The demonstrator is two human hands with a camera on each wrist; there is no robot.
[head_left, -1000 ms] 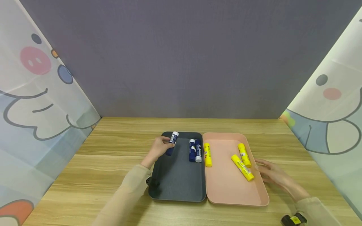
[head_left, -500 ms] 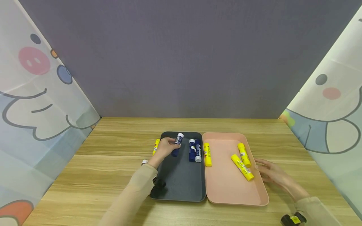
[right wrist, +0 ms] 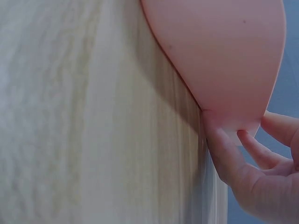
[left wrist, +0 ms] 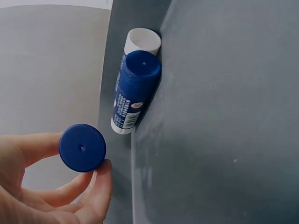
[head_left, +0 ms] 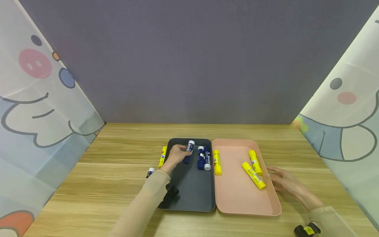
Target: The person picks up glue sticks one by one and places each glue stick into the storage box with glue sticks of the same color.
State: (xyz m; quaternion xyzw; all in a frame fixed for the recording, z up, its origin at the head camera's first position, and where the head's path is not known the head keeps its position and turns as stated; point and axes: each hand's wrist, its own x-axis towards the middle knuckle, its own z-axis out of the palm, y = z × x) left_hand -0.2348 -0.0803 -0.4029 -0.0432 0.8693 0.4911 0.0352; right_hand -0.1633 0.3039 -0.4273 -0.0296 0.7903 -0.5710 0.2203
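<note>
My left hand (head_left: 175,156) pinches a blue glue stick (head_left: 189,152) with a white cap, tilted over the dark grey tray (head_left: 195,194). In the left wrist view its round blue base (left wrist: 82,147) faces the camera, between thumb and fingers. Two more blue glue sticks, one (head_left: 200,158) cap-up and one (head_left: 207,158) turned the other way, lie side by side at the tray's right wall. The fingers of my right hand (head_left: 288,185) touch the outer right wall of the pink tray (head_left: 237,197); the right wrist view shows them spread against that wall.
Inside the pink tray lie three yellow glue sticks, one (head_left: 217,162) by the left wall and two (head_left: 256,162) near the right. Left of the dark tray, on the wooden table (head_left: 97,184), are a yellow glue stick (head_left: 162,156) and a white-capped dark one (head_left: 150,172), partly behind my sleeve.
My left hand has moved right with the blue glue stick, nearer the two lying in the dark tray. Two sticks left of the tray have come into sight. The right hand stays put.
</note>
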